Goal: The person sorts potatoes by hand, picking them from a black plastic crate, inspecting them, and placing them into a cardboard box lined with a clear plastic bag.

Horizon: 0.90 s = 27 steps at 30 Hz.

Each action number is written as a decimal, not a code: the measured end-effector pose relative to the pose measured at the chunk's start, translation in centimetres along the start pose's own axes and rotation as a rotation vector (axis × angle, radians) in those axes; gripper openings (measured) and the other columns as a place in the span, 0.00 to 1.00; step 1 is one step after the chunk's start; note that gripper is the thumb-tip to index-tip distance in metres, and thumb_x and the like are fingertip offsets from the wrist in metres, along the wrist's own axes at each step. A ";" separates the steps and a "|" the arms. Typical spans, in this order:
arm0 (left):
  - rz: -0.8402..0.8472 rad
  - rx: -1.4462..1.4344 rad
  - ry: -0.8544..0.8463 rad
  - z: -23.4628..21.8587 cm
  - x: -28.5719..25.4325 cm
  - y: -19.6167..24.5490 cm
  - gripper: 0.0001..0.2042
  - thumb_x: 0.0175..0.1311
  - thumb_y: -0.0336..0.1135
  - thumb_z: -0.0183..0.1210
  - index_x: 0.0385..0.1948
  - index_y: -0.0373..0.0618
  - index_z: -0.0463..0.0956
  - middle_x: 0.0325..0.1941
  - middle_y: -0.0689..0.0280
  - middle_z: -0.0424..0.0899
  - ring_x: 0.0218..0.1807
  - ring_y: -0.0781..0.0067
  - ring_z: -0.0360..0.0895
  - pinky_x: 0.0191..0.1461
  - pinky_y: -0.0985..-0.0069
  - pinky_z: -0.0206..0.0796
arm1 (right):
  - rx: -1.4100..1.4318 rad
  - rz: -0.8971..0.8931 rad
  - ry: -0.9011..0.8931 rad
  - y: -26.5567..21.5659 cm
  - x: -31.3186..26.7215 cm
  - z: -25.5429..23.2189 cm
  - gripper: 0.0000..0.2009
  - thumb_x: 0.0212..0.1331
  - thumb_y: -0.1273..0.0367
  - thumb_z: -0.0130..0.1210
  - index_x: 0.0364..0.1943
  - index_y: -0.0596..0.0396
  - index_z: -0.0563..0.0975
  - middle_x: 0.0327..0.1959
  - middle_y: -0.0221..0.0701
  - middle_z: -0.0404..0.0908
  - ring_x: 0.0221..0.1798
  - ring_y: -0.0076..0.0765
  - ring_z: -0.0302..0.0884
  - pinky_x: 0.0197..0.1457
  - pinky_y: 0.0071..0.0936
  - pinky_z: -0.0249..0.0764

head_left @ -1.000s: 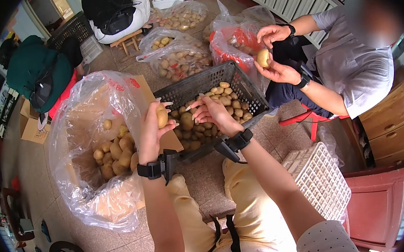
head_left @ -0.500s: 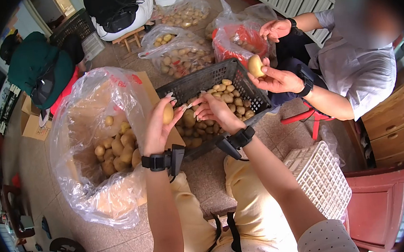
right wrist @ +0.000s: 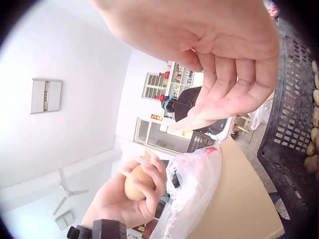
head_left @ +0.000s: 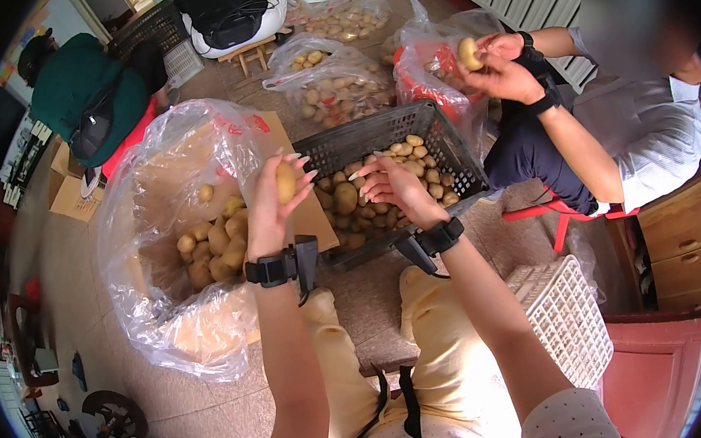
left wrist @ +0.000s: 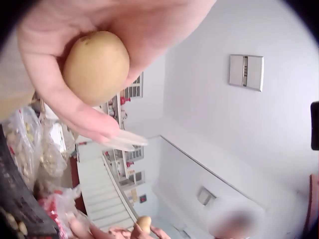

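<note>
A smooth, pale brown potato (head_left: 286, 183) rests in my left hand (head_left: 266, 205), whose fingers curl round it between the lined box and the crate. The left wrist view shows the same potato (left wrist: 97, 67) against the palm. My right hand (head_left: 399, 188) hovers over the black plastic crate (head_left: 454, 145) with its fingers loosely bent and nothing held. Small and larger potatoes (head_left: 349, 198) fill the crate's bottom. To the left, larger potatoes (head_left: 219, 243) lie in a cardboard box lined with a clear plastic bag (head_left: 125, 264).
A seated person (head_left: 651, 126) at the right handles another potato (head_left: 469, 54). Beyond the crate stand clear bags of potatoes (head_left: 344, 94) and a red basket (head_left: 414, 92). A white plastic crate (head_left: 572, 325) is beside my right leg. Another person (head_left: 78, 101) sits at the far left.
My hands have drawn slightly apart, and the left still holds its potato. The other person has raised their potato and brought both hands together. The head view has shifted a little.
</note>
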<state>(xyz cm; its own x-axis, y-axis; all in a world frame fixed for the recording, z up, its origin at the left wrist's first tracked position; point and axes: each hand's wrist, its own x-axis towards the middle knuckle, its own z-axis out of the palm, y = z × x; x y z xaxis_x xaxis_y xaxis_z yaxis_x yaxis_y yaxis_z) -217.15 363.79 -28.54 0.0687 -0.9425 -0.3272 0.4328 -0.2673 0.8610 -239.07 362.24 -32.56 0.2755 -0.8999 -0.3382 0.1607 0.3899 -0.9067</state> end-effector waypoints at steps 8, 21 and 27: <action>0.266 0.457 0.486 -5.8 1.4 0.0 0.15 0.59 0.42 0.53 0.42 0.42 0.71 0.40 0.62 0.78 0.38 0.70 0.78 0.39 0.71 0.71 | 0.001 -0.014 -0.011 0.1 -0.1 -0.1 0.23 0.68 0.54 0.33 0.35 0.57 0.76 0.23 0.31 0.79 0.25 0.21 0.74 0.33 0.17 0.72; 0.024 1.496 0.710 -7.7 0.3 -0.6 0.14 0.58 0.36 0.49 0.45 0.45 0.72 0.46 0.53 0.76 0.47 0.46 0.74 0.49 0.60 0.68 | -0.080 0.049 -0.017 0.1 0.0 -0.8 0.23 0.68 0.54 0.31 0.40 0.55 0.75 0.26 0.27 0.78 0.30 0.20 0.72 0.41 0.17 0.69; 0.186 1.487 0.645 -5.4 0.0 0.1 0.15 0.57 0.38 0.49 0.44 0.47 0.75 0.45 0.52 0.78 0.51 0.52 0.74 0.52 0.62 0.65 | -0.079 0.045 0.101 1.2 1.5 -2.7 0.24 0.68 0.55 0.31 0.36 0.56 0.77 0.24 0.32 0.80 0.24 0.21 0.74 0.33 0.17 0.73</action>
<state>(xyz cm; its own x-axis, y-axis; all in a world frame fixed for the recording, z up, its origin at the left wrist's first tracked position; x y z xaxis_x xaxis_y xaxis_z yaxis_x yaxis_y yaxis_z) -212.23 364.86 -30.54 0.5265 -0.8488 0.0477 -0.7969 -0.4732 0.3756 -241.05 360.80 -34.82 0.1836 -0.8982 -0.3993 0.0741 0.4177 -0.9055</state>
